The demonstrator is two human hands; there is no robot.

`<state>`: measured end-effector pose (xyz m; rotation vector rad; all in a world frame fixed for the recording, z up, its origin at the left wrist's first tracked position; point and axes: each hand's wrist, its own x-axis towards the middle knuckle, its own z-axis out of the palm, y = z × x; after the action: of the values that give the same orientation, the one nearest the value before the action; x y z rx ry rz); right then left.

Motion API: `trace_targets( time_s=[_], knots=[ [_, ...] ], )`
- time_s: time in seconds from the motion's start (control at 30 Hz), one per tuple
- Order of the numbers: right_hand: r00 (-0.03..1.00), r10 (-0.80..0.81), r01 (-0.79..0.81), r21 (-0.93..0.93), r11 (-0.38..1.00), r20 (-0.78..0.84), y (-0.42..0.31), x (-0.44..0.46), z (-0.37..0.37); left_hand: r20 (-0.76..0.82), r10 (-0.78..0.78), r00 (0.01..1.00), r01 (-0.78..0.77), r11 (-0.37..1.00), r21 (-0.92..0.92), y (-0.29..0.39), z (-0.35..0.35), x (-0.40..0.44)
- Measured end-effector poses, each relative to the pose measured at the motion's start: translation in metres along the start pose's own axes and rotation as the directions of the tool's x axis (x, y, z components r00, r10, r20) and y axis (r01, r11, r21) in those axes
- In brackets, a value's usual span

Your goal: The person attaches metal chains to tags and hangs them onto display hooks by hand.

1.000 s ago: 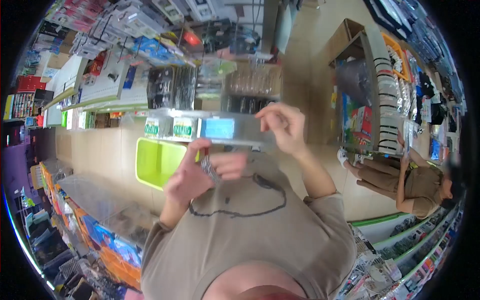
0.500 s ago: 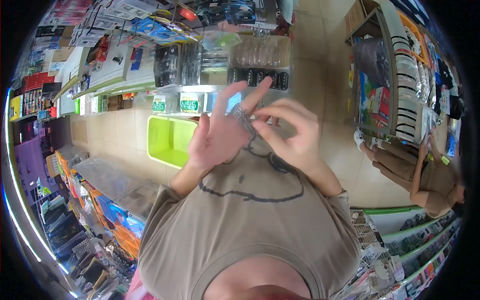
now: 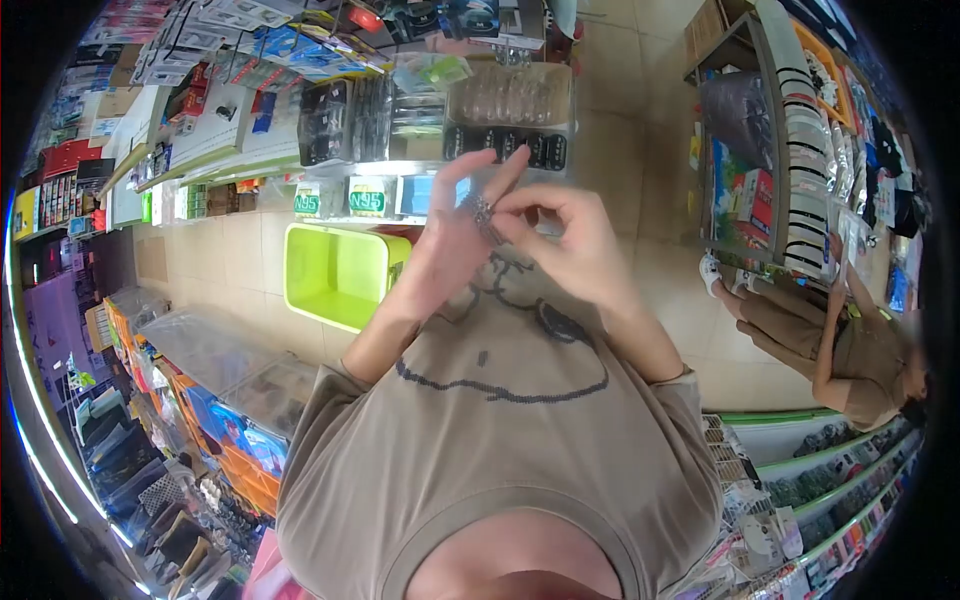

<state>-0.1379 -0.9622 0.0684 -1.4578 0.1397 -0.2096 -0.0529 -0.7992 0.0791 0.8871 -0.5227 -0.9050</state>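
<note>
My right fingers point(image 3: 538, 198) pinch the patterned band point(image 3: 481, 211) (my left fingers point(image 3: 509, 171) stand spread); a slack pinch could drop it.

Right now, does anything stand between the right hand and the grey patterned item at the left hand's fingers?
Nothing visible does: the right hand is right up at the grey patterned item by the left hand. The lime-green bin sits off to the left, outside that space.

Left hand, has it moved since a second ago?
Yes, the left hand has moved up the view: it was below the blue packet on the shelf, and now it partly covers it.
</note>
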Motion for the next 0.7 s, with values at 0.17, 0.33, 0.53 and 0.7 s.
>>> trace_targets(
  time_s=[0.17,0.33,0.53,0.7],
  knots=[
    [0.976,0.107,-0.167,0.333,0.928,0.191,-0.011,0.006,-0.018,-0.047,-0.060,0.997,0.060,0.998,-0.003,0.010,-0.010,-0.002],
    [0.960,-0.043,-0.041,0.293,0.955,0.275,-0.049,0.021,-0.027,-0.186,-0.029,0.982,0.046,0.995,0.090,0.011,-0.038,-0.017],
    [0.882,-0.243,0.156,0.237,0.959,0.404,-0.108,0.052,-0.044,-0.495,-0.083,0.865,0.177,0.973,0.147,-0.032,-0.071,-0.022],
    [0.724,-0.306,-0.008,0.451,0.892,0.618,-0.178,0.083,-0.049,-0.336,0.029,0.941,0.110,0.915,0.388,-0.051,-0.058,0.001]
  ],
)
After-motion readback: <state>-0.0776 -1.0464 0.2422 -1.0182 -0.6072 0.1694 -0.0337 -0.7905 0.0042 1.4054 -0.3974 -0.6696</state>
